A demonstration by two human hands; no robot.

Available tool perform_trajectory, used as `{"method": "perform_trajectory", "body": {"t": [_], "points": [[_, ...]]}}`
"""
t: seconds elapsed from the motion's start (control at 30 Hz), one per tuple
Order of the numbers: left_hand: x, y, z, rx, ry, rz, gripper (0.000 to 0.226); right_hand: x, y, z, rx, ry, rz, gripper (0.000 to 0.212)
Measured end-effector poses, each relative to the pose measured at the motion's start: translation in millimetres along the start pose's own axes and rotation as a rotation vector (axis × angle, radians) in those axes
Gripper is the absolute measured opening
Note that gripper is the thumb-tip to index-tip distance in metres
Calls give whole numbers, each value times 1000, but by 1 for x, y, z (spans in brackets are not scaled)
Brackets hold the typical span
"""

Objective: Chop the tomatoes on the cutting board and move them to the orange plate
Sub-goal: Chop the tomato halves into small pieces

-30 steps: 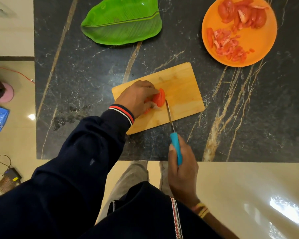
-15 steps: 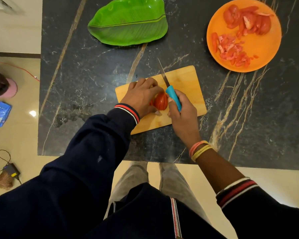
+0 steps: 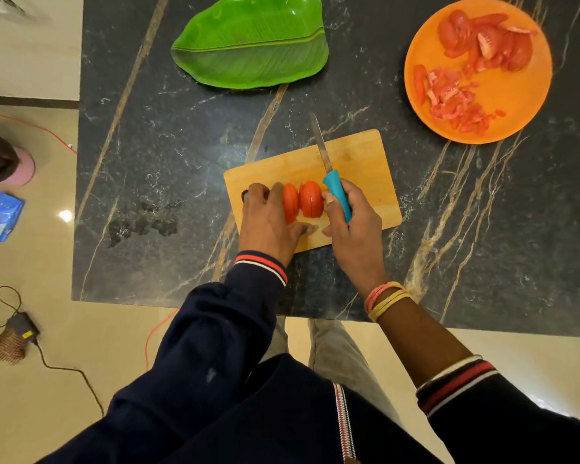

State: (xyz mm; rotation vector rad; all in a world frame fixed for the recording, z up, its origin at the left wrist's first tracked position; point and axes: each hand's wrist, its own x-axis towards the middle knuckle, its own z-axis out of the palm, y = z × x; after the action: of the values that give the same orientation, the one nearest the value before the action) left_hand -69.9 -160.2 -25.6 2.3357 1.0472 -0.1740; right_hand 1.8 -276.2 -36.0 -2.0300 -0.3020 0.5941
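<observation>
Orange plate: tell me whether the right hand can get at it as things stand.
Probably yes: only cutting board and countertop lie between the right hand and the orange plate, though that hand grips the knife.

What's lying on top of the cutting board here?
Two tomato pieces, the left hand holding one, and the right hand gripping the knife. Anything beneath the hands is hidden.

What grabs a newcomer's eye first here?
The red tomato split in two on the cutting board at centre, left hand holding one piece, right hand gripping the blue-handled knife, blade pointing away. Next, the orange plate of chopped tomato at top right and the glossy green leaf plate at top centre.
</observation>
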Motion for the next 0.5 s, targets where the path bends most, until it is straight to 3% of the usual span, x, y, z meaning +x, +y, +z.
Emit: {"method": "perform_trajectory", "body": {"t": [0.1, 0.27, 0.5], "points": [[5, 2, 0, 31, -16, 64, 75, 0, 1, 0, -4, 2, 0, 41], [22, -6, -15, 56, -210, 145, 91, -2, 1, 2, 28, 12, 37, 43], [38, 0, -22, 151, -265, 250, 77, -6, -3, 6, 100, 57, 107, 43]]}}
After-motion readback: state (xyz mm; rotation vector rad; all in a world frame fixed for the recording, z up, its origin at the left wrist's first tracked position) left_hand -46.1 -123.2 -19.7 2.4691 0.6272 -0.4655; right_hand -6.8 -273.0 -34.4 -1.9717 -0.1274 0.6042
